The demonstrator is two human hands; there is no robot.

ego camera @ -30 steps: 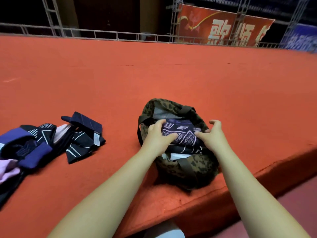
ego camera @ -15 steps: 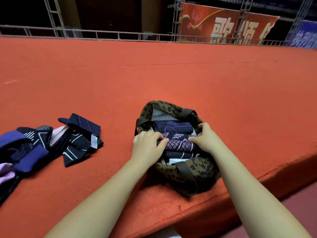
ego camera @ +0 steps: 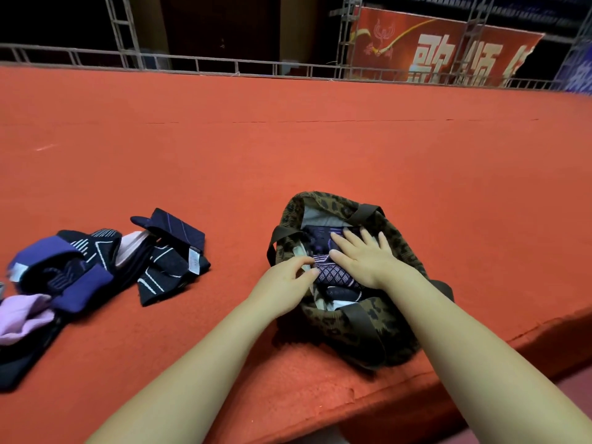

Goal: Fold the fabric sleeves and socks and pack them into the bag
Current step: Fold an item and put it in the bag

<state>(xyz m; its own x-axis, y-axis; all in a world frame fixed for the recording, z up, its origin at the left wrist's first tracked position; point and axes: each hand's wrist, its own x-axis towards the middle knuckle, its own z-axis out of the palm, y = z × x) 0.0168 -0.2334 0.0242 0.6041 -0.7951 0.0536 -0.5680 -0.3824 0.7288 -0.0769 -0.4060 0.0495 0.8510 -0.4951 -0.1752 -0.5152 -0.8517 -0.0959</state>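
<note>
Red carpeted bench (ego camera: pixel 288 155) fills most of the view; I stand at its near edge, which drops away at lower right. A metal railing (ego camera: pixel 224 64) runs along the far edge, with a red banner (ego camera: pixel 432 49) bearing white characters behind it at upper right.

Pile of unfolded sleeves and socks (ego camera: pixel 96 267) lies to my left on the bench, well apart from the bag — dark navy pieces with white line patterns, a purple piece, a pale pink one at the far left edge.

Leopard-print bag (ego camera: pixel 394 245) sits near the bench's front edge, mouth open upward, dark straps (ego camera: pixel 365 318) flopped over its rim. Folded fabric (ego camera: pixel 333 277) is stacked inside it, dark with a fine purple-white pattern.

My right hand (ego camera: pixel 365 254) lies flat on top of the folded fabric inside the bag, fingers straight and spread, palm down — pressing, gripping nothing.

My left hand (ego camera: pixel 288 277) is at the bag's left rim, fingers curled, thumb and fingertips meeting at the edge of the folded fabric; the grip there looks like a light pinch.
</note>
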